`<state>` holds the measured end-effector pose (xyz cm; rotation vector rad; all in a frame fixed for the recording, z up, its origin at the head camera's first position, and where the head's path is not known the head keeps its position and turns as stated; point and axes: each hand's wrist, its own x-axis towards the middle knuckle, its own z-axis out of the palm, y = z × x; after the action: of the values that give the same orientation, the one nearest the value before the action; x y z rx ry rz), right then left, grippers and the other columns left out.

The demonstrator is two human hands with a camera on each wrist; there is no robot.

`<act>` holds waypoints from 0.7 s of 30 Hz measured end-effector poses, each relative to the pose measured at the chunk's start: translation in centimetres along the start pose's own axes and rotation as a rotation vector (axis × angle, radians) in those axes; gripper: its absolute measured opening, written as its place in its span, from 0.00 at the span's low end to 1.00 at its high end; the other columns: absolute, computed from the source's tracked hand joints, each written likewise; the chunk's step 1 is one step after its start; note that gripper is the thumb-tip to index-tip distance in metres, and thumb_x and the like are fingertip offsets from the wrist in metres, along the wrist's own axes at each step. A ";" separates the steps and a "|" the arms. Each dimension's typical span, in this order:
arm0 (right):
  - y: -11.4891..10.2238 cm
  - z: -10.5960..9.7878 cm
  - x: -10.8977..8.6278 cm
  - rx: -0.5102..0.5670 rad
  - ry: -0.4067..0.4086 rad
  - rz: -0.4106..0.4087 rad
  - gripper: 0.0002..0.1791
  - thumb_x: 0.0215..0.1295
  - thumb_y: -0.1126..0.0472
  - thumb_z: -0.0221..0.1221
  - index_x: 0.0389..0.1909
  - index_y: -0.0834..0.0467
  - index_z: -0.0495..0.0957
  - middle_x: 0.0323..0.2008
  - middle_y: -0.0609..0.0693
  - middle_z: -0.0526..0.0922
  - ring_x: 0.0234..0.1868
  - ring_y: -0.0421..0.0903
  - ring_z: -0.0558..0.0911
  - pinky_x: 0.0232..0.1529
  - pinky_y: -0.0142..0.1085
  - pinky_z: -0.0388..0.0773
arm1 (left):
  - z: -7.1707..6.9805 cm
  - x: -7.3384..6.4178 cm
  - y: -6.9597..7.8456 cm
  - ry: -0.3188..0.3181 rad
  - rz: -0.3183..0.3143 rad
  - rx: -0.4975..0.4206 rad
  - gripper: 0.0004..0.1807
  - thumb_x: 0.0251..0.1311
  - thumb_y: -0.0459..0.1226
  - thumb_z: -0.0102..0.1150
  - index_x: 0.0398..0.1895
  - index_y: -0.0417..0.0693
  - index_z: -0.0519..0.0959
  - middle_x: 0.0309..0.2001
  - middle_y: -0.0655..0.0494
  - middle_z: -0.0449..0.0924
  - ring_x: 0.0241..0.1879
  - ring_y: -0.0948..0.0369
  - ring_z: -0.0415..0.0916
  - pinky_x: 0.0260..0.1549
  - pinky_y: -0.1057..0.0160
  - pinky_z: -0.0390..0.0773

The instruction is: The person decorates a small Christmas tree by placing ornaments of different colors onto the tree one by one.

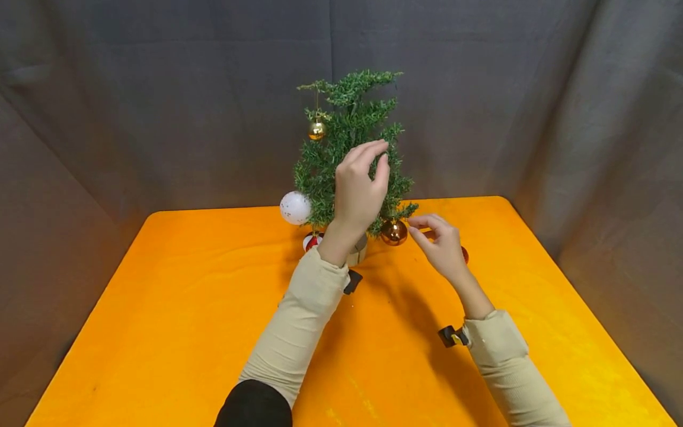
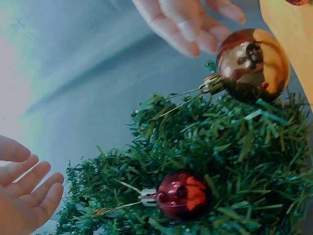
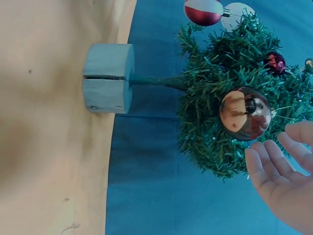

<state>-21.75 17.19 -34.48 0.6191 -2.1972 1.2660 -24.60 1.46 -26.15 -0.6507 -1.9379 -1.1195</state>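
A small green artificial Christmas tree point(image 1: 352, 112) stands on a pale wooden base point(image 3: 107, 78). From a low right branch hangs a shiny copper bauble point(image 1: 394, 232) on a gold loop. My right hand point(image 1: 440, 246) is just beside this bauble, fingers loosely bent and holding nothing; whether a fingertip touches it, I cannot tell. In front of the tree is my left hand point(image 1: 360, 187), its fingers relaxed and nothing between them. A dark red bauble point(image 2: 183, 196) hangs near the left hand in the left wrist view; in the head view that hand hides it.
On the tree's left side hang a gold bauble point(image 1: 317, 130), a speckled white bauble point(image 1: 295, 207) and a red-and-white bauble point(image 1: 312, 242). A red object point(image 1: 465, 255) lies partly hidden behind the right hand. Orange cloth point(image 1: 187, 308) covers the table, with grey curtains point(image 1: 213, 107) behind.
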 end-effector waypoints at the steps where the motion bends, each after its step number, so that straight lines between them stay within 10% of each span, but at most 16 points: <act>1: 0.1 0.0 -0.1 -0.002 -0.002 0.002 0.06 0.54 0.77 0.56 0.34 0.76 0.77 0.32 0.67 0.78 0.33 0.57 0.76 0.32 0.18 0.69 | -0.1 0.1 0.1 -0.009 -0.010 0.006 0.12 0.59 0.29 0.50 0.44 0.33 0.78 0.46 0.44 0.76 0.49 0.55 0.72 0.49 0.71 0.66; 13: 1.0 -0.5 -1.1 -0.034 -0.029 0.021 0.06 0.55 0.77 0.56 0.34 0.74 0.77 0.31 0.64 0.78 0.32 0.53 0.76 0.31 0.23 0.72 | -0.9 1.9 0.6 -0.088 -0.077 0.117 0.15 0.59 0.31 0.52 0.49 0.35 0.75 0.50 0.46 0.74 0.52 0.56 0.69 0.49 0.69 0.67; 21: 1.3 -0.8 -1.4 -0.041 -0.041 0.027 0.06 0.55 0.76 0.56 0.34 0.74 0.77 0.31 0.64 0.78 0.32 0.51 0.75 0.32 0.18 0.69 | -0.5 3.2 -0.4 -0.106 -0.068 0.112 0.15 0.58 0.28 0.51 0.50 0.34 0.74 0.52 0.45 0.72 0.42 0.56 0.73 0.29 0.69 0.68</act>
<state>-21.35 18.61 -35.86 0.6059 -2.2658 1.2292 -26.50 0.98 -23.57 -0.5972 -2.1107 -1.0276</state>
